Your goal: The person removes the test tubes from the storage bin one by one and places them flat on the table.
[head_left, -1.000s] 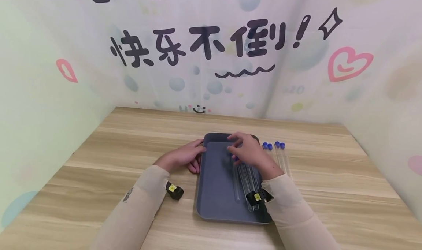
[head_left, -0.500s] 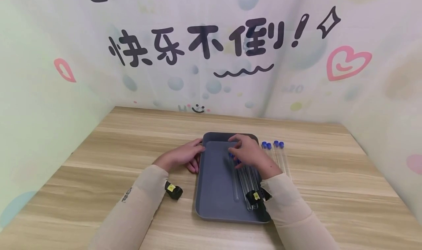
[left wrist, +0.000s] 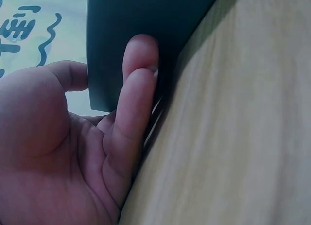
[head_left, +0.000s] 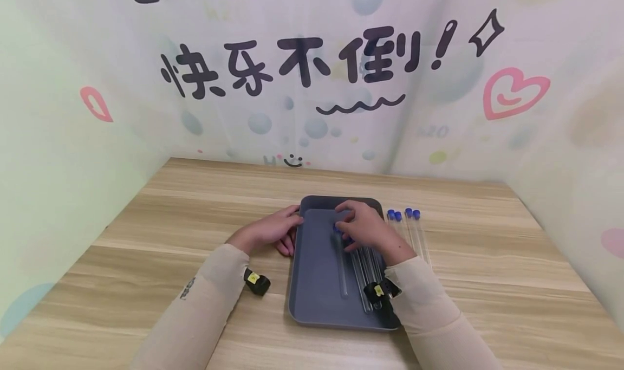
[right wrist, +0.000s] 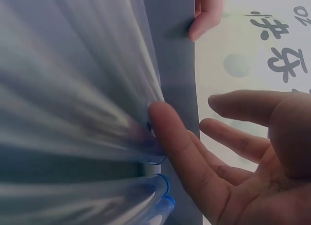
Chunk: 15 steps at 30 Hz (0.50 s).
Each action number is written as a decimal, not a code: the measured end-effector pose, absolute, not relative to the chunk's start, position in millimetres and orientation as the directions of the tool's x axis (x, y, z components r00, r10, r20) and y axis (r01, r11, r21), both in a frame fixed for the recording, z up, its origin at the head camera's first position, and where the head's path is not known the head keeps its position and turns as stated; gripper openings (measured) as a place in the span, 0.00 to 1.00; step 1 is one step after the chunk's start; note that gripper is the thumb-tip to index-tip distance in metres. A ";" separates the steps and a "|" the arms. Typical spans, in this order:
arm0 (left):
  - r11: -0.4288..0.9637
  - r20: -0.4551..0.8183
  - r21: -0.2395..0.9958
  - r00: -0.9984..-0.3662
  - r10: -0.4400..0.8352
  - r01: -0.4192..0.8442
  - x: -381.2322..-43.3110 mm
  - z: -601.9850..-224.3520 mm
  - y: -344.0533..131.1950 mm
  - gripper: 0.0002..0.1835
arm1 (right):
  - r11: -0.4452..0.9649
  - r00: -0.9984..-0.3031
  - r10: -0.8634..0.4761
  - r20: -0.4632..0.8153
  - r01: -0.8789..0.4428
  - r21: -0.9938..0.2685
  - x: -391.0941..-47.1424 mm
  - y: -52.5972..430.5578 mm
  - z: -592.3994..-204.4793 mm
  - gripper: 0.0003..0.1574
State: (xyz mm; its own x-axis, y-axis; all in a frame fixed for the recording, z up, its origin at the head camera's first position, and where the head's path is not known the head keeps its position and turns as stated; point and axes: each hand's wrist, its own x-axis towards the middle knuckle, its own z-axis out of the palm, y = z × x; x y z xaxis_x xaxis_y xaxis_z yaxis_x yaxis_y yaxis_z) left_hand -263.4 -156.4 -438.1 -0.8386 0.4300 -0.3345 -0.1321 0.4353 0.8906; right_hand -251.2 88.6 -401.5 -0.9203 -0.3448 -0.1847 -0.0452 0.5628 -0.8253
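Observation:
A grey rectangular tray (head_left: 317,294) lies on the wooden table. My left hand (head_left: 273,232) holds its left side, the thumb over the rim and the fingers (left wrist: 131,103) against the outer wall. Above the tray's right half is my right hand (head_left: 368,229), fingers spread and loosely bent. One of its fingertips touches the capped end of a clear test tube in the right wrist view. A single blue-capped test tube (head_left: 343,275) lies apart, left of a bundle of several test tubes (head_left: 362,283) partly hidden under the right hand and wrist.
Several more blue-capped test tubes (head_left: 420,234) lie on the table just right of the tray, partly behind the right forearm. A printed cloth (head_left: 273,126) hangs behind the table (head_left: 170,224). Each wrist wears a black strap camera.
One test tube in the tray has shifted left, away from the bundle, with its cap end by the right fingertips. The right hand moved slightly left; the left hand stayed put.

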 end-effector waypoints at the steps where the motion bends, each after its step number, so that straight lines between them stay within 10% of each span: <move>1: 0.434 -0.335 0.891 -0.838 0.430 -0.133 -263.2 -438.0 -156.5 0.29 | 0.564 -0.920 -0.347 -0.184 -0.048 -0.824 -251.1 88.3 -401.9 0.28; 15: 0.431 -0.340 0.892 -0.834 0.435 -0.138 -263.7 -438.5 -158.3 0.29 | 0.608 -0.905 -0.385 -0.182 -0.100 -0.788 -252.3 87.2 -405.5 0.33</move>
